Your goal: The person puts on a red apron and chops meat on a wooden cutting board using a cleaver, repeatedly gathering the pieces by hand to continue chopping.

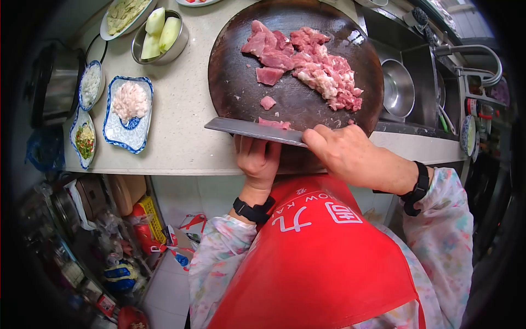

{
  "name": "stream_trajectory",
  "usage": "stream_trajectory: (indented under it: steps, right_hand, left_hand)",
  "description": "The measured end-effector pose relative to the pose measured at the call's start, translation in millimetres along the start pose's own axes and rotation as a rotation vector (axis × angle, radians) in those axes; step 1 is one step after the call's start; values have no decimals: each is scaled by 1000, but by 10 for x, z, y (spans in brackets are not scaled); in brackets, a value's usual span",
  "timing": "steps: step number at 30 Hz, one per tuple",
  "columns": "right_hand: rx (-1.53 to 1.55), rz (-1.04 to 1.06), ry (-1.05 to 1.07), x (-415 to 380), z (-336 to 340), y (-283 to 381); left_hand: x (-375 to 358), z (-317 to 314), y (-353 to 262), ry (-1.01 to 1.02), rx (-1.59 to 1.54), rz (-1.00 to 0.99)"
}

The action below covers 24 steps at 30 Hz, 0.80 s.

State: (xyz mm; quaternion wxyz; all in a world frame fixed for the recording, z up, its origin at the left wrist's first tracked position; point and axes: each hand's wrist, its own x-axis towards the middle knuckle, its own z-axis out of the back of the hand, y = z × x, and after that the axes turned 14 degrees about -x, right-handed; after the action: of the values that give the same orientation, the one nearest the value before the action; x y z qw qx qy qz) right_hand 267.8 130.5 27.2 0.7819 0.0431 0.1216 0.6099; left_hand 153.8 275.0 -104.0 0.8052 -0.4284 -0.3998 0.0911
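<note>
My right hand (348, 156) is closed round the handle end of a cleaver (252, 130), whose wide blade points left across the near part of a round dark chopping board (230, 82). My left hand (257, 160) is right below the blade, fingers bent and close together. The blade hides its fingertips and whatever they may hold. A thin strip of raw meat (274, 124) lies along the blade's far side, with a small meat piece (267, 102) beyond it. Farther up the board are larger meat chunks (268, 46) and a heap of chopped meat (331, 74).
Left on the counter (181, 120) are a blue-and-white dish of pale diced meat (130, 101), a dish of chopped seasonings (85, 140), a bowl of white bits (90, 85) and a metal bowl of peeled vegetables (161, 35). A sink (422, 66) holding a metal bowl (397, 88) adjoins the board's right.
</note>
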Motion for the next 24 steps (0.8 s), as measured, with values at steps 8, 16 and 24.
stream_trajectory:
  steps: [8, 16, 24]
  right_hand:
    - [-65, 17, 106, -153, 93, -52]
    - [-103, 112, -63, 351, -95, 43]
    - [-57, -5, 42, 133, 16, -42]
  left_hand:
    - [19, 30, -5, 38, 4, 12]
    - [-30, 0, 38, -5, -77, 50]
    - [44, 30, 29, 53, 40, 47]
